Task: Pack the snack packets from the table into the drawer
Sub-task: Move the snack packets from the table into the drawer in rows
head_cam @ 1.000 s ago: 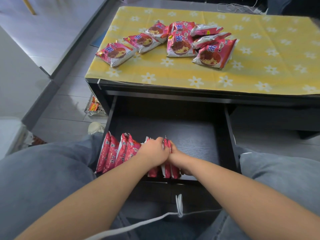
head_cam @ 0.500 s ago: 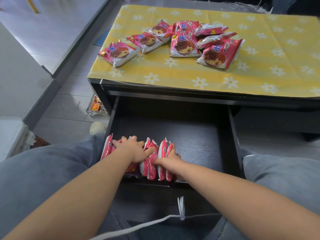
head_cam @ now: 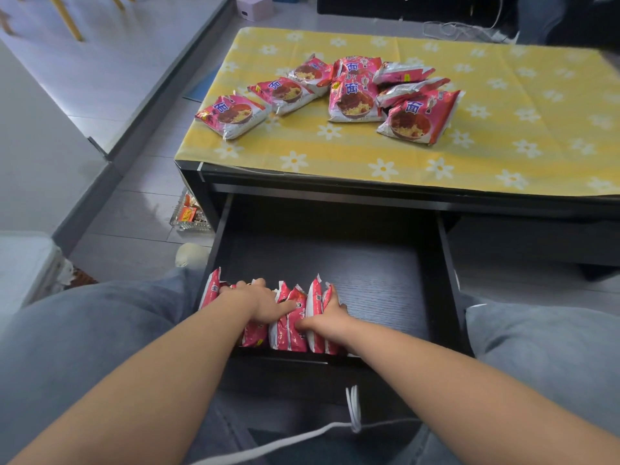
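From the head camera, the snack packets (head_cam: 355, 95) on the table (head_cam: 503, 129) are glossy pink-red foil pillows with crimped silver ends, each printed with a bowl of noodles and a large blue character, 面; the smaller print is too fine to read. They lie loosely heaped and overlapping on a yellow cloth (head_cam: 536, 95) patterned with white daisies, one packet a little apart at the left. Below the table's black front edge the drawer (head_cam: 369, 263) stands pulled out, its floor dark with a fine wood grain. A row of packets (head_cam: 292, 317) stands on edge along the drawer's near wall, at its left end. The left hand (head_cam: 258, 300) lies on top of the row, fingers (head_cam: 241, 285) spread over the crimped tops and thumb pressing a middle packet. The right hand (head_cam: 327, 318) presses against the row's right end, fingers curled around the last packets. A white cord (head_cam: 352, 411) crosses the grey-trousered lap.
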{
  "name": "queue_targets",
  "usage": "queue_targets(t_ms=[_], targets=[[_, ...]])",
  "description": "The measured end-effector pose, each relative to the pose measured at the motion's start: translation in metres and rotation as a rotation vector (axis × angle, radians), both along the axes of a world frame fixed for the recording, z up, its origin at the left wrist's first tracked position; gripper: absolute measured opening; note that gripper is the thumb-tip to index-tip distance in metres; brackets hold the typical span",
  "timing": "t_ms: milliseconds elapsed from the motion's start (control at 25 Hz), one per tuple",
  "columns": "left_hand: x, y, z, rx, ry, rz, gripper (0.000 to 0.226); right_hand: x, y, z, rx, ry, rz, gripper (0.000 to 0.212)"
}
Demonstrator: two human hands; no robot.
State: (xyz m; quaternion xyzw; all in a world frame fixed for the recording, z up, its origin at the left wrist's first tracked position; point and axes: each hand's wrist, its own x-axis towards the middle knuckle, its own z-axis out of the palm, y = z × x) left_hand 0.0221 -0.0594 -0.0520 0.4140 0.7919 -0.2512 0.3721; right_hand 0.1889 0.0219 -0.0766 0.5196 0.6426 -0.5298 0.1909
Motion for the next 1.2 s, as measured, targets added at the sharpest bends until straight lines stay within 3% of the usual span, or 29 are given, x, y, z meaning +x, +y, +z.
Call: queue_targets(t_ms=[240, 560, 760, 1040, 1200], targets=[[0.018, -0.007, 0.010, 0.194, 0.119, 0.058, 0.089, -0.001, 0.003, 0.011, 0.005, 0.065, -0.058, 0.137], [0.027, 0.008, 0.032, 0.582, 0.150, 0.074, 0.074, 0.002, 0.021, 0.033, 0.580, 0.109, 0.325, 0.105], [0.025, 0.031, 0.050, 0.816, 0.146, 0.093, 0.071, -0.004, 0.050, 0.065, 0.813, 0.202, 0.437, 0.094], [-0.006, 0.091, 0.086, 1.000, 0.137, 0.095, 0.066, -0.041, 0.118, 0.115, 0.973, 0.328, 0.395, 0.083], [-0.015, 0.134, 0.099, 1.086, 0.082, 0.090, 0.061, -0.051, 0.179, 0.127, 1.035, 0.305, 0.299, 0.082]])
